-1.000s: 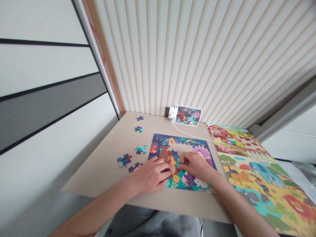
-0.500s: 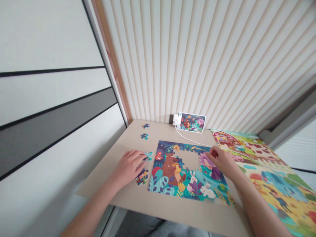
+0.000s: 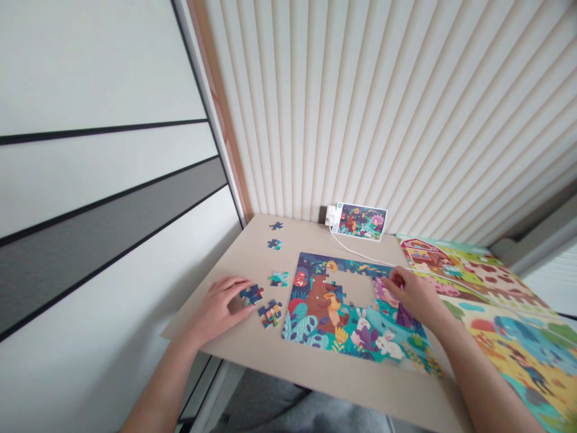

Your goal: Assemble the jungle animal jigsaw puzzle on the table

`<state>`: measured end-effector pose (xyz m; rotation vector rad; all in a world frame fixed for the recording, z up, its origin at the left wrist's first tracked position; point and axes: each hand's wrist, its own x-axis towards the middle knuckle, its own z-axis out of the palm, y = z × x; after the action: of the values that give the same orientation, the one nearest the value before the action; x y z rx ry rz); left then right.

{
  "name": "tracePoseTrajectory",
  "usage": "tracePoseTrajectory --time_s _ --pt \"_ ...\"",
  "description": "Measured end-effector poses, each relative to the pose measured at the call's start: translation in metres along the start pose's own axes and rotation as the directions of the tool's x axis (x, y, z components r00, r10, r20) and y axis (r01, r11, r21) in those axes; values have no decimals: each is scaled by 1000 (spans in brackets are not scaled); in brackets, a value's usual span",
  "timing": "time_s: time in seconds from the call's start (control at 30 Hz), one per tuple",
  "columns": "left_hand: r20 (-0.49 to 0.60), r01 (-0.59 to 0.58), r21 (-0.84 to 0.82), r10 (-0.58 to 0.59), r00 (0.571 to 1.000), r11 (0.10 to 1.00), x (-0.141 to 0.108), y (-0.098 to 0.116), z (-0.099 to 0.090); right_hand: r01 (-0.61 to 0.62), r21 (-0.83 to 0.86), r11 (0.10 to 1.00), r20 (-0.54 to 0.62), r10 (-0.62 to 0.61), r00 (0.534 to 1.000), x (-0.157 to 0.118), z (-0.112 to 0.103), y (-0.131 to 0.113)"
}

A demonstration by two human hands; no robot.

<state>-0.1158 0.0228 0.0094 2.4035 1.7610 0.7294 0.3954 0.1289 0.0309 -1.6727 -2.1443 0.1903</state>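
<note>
A colourful jigsaw puzzle [image 3: 315, 313] lies on the table, with a gap in its upper middle where the tabletop shows. My left hand [image 3: 222, 308] is left of it, thumb and fingers apart around a dark blue piece [image 3: 252, 294] lying on the table. Close by are an orange-and-blue cluster of pieces [image 3: 271, 314] and a teal piece [image 3: 279, 278]. My right hand [image 3: 406, 291] rests over the puzzle's upper right edge, fingers curled together; what they hold, if anything, is hidden.
Two loose pieces [image 3: 275, 244] [image 3: 276, 226] lie at the table's back left. A picture card [image 3: 362, 222] leans on the pleated wall by a white charger [image 3: 330, 215], whose cable crosses behind the puzzle. A farm puzzle [image 3: 469, 270] and an elephant puzzle [image 3: 523, 343] lie right.
My left hand has drawn back to the left and opened, uncovering the dark blue piece and the teal piece. My right hand stays at the puzzle's right edge. The view has shifted slightly.
</note>
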Motion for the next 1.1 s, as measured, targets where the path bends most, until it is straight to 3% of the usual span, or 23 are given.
tracePoseTrajectory --time_s 0.4,0.93,1.1 --pt "1 -11 14 11 1000 1000 1 -1 6 12 32 999 45 -13 999 1 3 -5" --pt "-38 -15 -28 14 999 999 -2 -6 13 28 50 998 18 -29 999 -1 3 -5" --pt "12 -131 15 131 991 991 -3 -1 8 25 56 998 14 -26 1000 -1 4 -5"
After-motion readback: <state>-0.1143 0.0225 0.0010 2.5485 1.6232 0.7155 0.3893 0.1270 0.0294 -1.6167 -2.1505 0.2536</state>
